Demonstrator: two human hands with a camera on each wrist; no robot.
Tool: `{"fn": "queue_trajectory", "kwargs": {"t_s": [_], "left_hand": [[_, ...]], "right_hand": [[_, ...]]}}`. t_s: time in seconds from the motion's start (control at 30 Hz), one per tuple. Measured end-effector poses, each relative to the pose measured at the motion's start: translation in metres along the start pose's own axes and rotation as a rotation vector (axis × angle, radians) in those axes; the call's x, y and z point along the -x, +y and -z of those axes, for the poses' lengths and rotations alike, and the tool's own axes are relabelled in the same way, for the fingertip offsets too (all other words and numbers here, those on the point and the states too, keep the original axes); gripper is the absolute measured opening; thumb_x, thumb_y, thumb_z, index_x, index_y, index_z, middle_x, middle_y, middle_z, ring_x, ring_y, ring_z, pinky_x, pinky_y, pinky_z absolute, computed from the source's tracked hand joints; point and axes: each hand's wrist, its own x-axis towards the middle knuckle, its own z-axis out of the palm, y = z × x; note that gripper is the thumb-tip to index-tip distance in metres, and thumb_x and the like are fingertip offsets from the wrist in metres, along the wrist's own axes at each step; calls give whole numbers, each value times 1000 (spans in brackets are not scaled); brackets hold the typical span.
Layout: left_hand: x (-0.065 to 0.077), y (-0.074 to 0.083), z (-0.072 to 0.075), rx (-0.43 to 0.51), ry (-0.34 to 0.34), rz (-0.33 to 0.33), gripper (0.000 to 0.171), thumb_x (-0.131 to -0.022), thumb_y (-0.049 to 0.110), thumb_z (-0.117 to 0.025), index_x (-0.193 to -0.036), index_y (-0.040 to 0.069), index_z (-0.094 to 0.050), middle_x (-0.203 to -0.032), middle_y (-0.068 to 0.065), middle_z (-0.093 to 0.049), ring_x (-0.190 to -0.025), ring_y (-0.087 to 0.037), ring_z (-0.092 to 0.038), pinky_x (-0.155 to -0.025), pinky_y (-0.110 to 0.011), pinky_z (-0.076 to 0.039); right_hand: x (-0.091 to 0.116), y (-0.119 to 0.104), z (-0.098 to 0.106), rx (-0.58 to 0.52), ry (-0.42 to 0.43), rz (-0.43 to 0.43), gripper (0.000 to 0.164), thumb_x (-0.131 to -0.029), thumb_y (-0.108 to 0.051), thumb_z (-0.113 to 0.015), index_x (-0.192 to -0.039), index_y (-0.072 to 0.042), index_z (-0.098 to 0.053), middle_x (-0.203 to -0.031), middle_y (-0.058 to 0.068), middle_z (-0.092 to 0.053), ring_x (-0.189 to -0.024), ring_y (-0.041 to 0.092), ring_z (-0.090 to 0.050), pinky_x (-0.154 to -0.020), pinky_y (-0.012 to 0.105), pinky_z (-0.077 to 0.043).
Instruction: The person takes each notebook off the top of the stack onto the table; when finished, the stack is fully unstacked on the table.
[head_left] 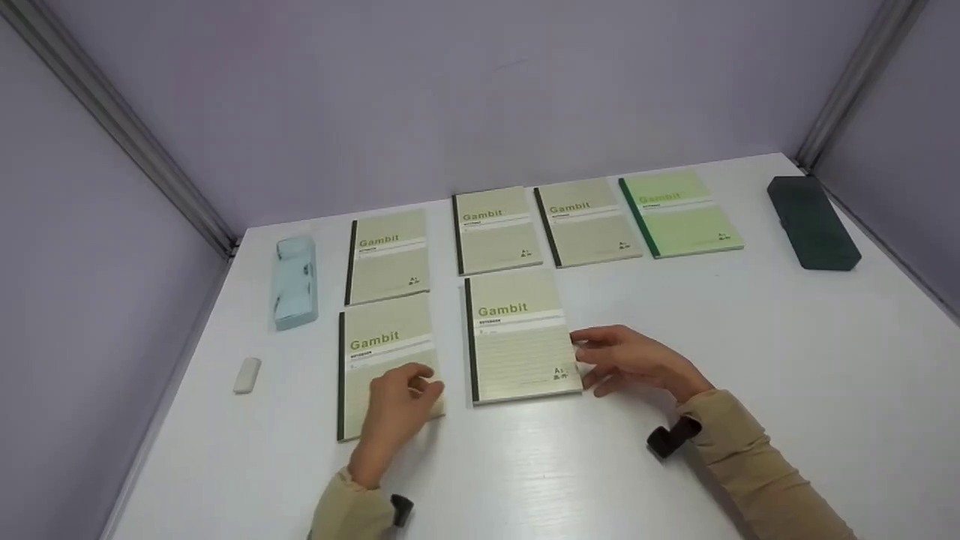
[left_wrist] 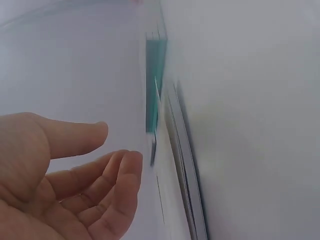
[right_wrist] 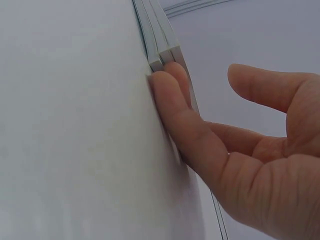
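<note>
A beige Gambit notebook with a dark spine lies at the front middle in the head view. Along its right edge are the fingertips of my right hand. The right wrist view shows those fingers low against page edges, while the thumb stands apart. Another beige notebook lies to the left. Over its lower right part hovers my left hand, with fingers loosely bent and nothing between them. In the left wrist view, a gap separates the left thumb from the fingers.
Behind lie more beige notebooks and a green notebook in a row by the wall. A pale blue case and a white eraser-like block are at the left. At the far right is a dark green case.
</note>
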Motion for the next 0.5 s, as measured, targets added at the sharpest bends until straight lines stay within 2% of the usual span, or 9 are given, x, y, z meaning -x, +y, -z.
{"fn": "queue_trajectory", "kwargs": {"t_s": [0.1, 0.17, 0.23, 0.4, 0.5], "left_hand": [[-13, 15, -22, 4, -61, 3, 37, -87, 14, -68, -115, -9, -62, -88, -11, -66, -80, -21, -63, -67, -34, -52], [-21, 19, -32, -18, -81, 9, 45, -87, 16, -68, -121, -11, -58, -93, -13, -66, -83, -22, -61, -71, -36, -51], [-27, 20, -39, -22, -106, 19, 38, -87, 16, -67, -114, -10, -61, -90, -12, -66, -78, -21, -59, -69, -36, -50], [-33, 18, -45, -4, -166, 4, 5, -82, 8, -68, -84, 3, -66, -76, -5, -63, -65, -15, -51, -59, -29, -44], [-36, 18, -46, 20, -179, -15, 9, -80, 6, -69, -88, 4, -70, -80, -4, -65, -68, -13, -53, -61, -27, -45]], "right_hand": [[-2, 0, 0, 0, 3, 9, 65, -95, -20, -59, -147, 5, -28, -126, 21, -51, -84, 23, -67, -71, 33, -56], [-3, 0, -1, -5, 1, 14, 65, -95, -20, -59, -147, 5, -29, -125, 21, -52, -84, 23, -67, -71, 33, -56], [-3, 1, -2, -4, -1, 17, 65, -95, -21, -59, -147, 4, -30, -125, 20, -54, -84, 23, -67, -71, 33, -55], [0, 1, -4, 5, 1, 8, 66, -94, -22, -61, -146, 4, -31, -126, 18, -56, -84, 24, -66, -73, 34, -55], [2, -1, -1, 18, 21, 2, 64, -94, -21, -61, -146, 3, -32, -125, 18, -57, -83, 24, -66, -72, 34, -55]]}}
